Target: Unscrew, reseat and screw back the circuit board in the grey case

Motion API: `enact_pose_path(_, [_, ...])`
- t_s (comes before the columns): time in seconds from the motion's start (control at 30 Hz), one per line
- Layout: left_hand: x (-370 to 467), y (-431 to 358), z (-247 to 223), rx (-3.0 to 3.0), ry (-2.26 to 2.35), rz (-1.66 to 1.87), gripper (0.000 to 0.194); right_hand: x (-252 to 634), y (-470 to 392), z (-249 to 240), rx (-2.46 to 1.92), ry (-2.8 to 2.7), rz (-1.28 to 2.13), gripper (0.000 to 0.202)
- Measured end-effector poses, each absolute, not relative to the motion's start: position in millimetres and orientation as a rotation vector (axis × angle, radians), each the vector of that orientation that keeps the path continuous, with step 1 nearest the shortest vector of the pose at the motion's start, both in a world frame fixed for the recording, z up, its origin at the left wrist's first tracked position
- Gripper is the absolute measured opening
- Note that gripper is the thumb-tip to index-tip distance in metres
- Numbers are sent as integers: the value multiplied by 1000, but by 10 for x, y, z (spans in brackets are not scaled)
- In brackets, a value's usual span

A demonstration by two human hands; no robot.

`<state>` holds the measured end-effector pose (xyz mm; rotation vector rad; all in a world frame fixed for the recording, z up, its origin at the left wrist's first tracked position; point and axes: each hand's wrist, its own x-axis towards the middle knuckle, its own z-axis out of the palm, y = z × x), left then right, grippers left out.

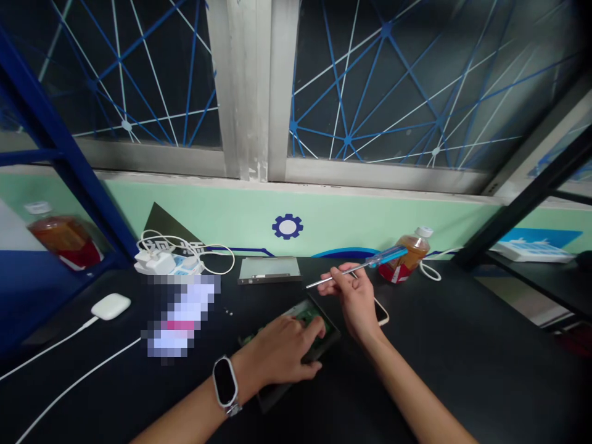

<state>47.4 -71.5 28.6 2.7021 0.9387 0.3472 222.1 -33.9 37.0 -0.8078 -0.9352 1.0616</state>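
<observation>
My left hand (287,348), with a watch (225,382) on its wrist, lies across a dark flat case (330,336) that has a green circuit board in it. Its index finger is bent over the board, and the thumb sticks out past the near edge. The other fingers are partly hidden. A screwdriver (388,256) with a clear blue handle is held in my right hand (354,296), fingers closed on its metal shaft. The shaft's tip points left, above the case's far end; the handle points to the back right.
Behind the case stands a grey metal panel (269,271). A drink bottle (406,254) and a phone (382,312) are by my right hand. Leftward are a blurred-out lit object (185,317), a white charger case (111,306), a power strip (171,264) with cables and small screws (228,312).
</observation>
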Motion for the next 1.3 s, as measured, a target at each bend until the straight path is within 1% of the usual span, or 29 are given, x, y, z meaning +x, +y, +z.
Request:
enact_pose_path(0.13, [616,-623,207,2552,1136,420,23,2260,-319,366,-810,-1009,994,31])
enact_pose_path(0.23, [504,-502,197,2411,1235,605,13,2239,-321,366,-847,-1053,965,33])
enact_pose_path(0.3, [371,-408,200,2382,1242,769,15,2214,-328,371,-873,-1082,940,34])
enact_pose_path(0.37, [242,-309,191,2466,1213,909,21,2186,-337,370,-893,-1122,911,32])
enact_pose_path(0.43, [152,-220,163,2561,1145,891,29,2153,-346,355,-913,-1171,889,29])
enact_pose_path(0.5, [107,-156,126,2599,1108,807,32,2111,-355,325,-936,-1218,887,28])
enact_pose_path(0.63, [55,-124,85,2647,1263,735,21,2005,-355,291,-973,-1329,883,24])
enact_pose_path(0.73, [-37,-140,90,2669,1384,729,22,1912,-314,374,-991,-1472,859,20])
enact_pose_path(0.97, [-240,-128,114,2624,1475,699,20,1647,-19,705,-970,-1896,762,9])
enact_pose_path(1.3, [-231,-111,41,2593,1511,718,19,1555,103,481,-978,-1992,716,6])
